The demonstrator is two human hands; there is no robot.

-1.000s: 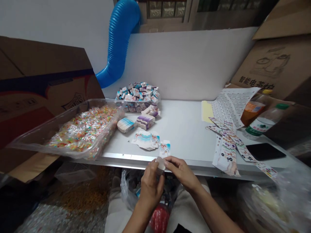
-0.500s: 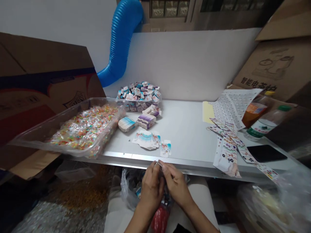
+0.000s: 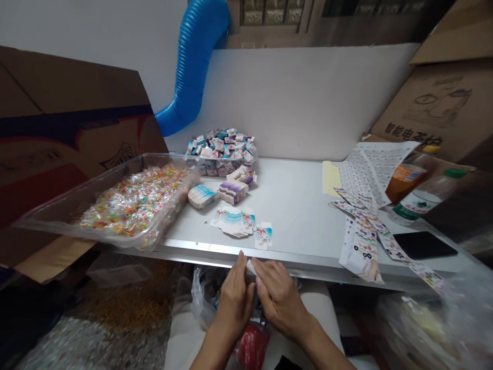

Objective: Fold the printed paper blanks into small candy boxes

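Between my two hands, just off the table's front edge, is a small white printed carton (image 3: pixel 250 267), mostly covered by fingers. My left hand (image 3: pixel 235 294) presses against its left side with the fingers together. From the right, my right hand (image 3: pixel 280 294) pinches it with thumb and fingertips. Just beyond, a single flat carton blank (image 3: pixel 263 236) lies on the table beside a fanned stack of flat carton blanks (image 3: pixel 233 221). Behind them sit a blue-and-white stack of blanks (image 3: pixel 202 196) and a purple-and-white stack (image 3: pixel 233 190).
A clear tray (image 3: pixel 50 226) of small colourful wrapped packets stands at left. A clear tub (image 3: pixel 246 166) holds folded little boxes at the back. Sticker strips (image 3: pixel 362 241), a phone (image 3: pixel 425 244) and bottles (image 3: pixel 418 203) are at right. A plastic bag (image 3: pixel 202 300) hangs below the edge.
My hands have shifted around the small carton; more of its white printed face shows now. My left fingers have straightened and my right hand has turned further over it. The view moved slightly.
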